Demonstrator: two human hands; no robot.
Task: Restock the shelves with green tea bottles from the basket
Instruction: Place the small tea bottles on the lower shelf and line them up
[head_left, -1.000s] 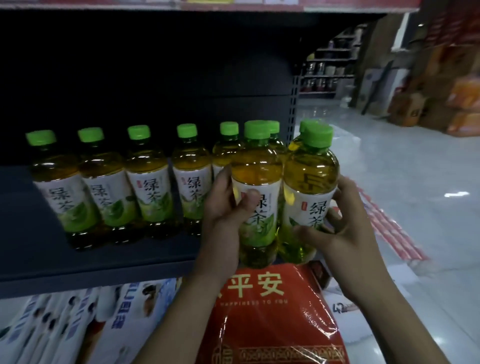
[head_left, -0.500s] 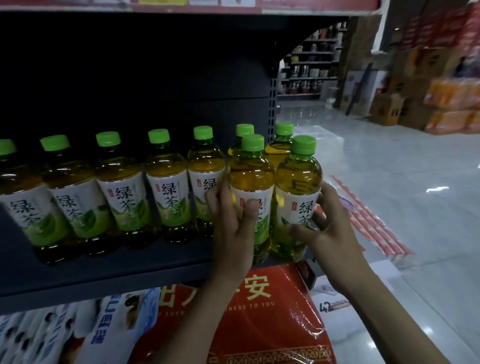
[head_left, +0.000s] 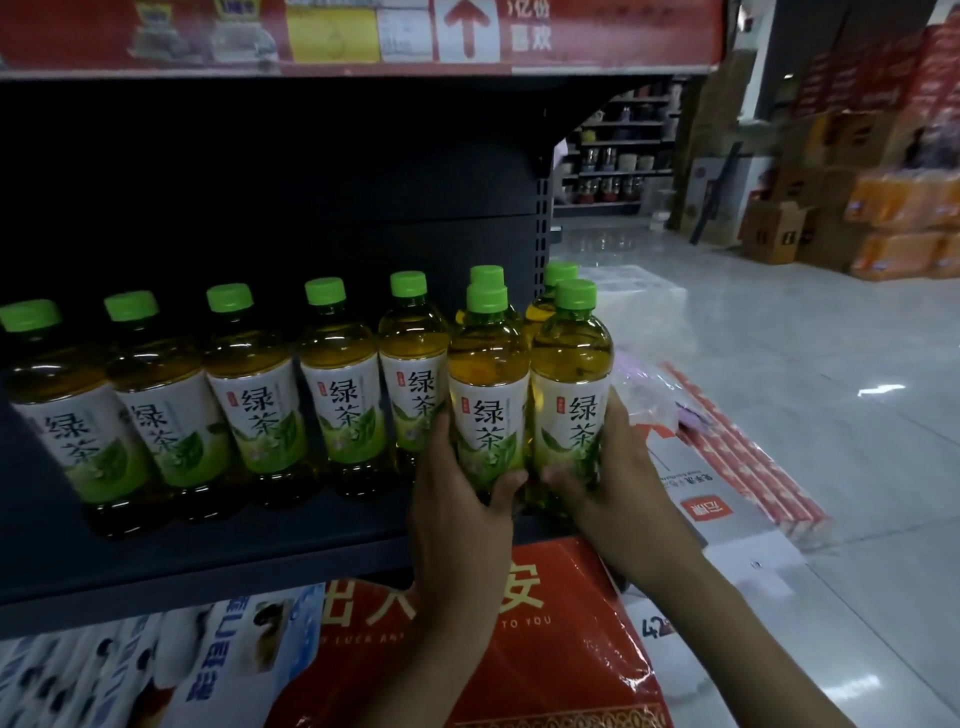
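You're seating 2 bottles at the shelf (head_left: 260, 551) right end, near its front edge: left hand (head_left: 457, 499) gripping the left bottle (head_left: 488, 395), right hand (head_left: 618, 483) gripping the right bottle (head_left: 571, 384). Next move, likely: releasing both, reaching for the basket, which isn't in view.

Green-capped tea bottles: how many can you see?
9 green-capped plastic tea bottles. Five stand in a row on the dark metal shelf; the left hand and right hand each grip one at the right end, each with another behind. Others may be hidden.
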